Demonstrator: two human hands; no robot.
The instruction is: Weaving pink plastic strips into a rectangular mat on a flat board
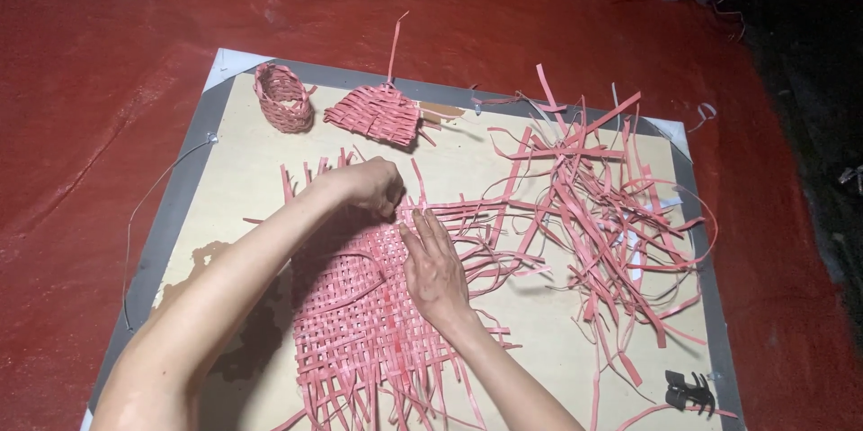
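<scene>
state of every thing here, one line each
woven mat: flat, unfinished, strip ends loose
left hand: pinching a strip at the mat's top edge
right hand: flat, pressing the mat
small basket: finished, upright
woven piece: lying flat
loose strips: tangled heap
black clip: lying unused

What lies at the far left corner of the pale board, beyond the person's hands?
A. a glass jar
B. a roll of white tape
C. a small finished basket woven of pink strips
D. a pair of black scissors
C: a small round basket woven of pink strips stands at the far left corner of the pale board, beyond the left hand and right hand.
</scene>
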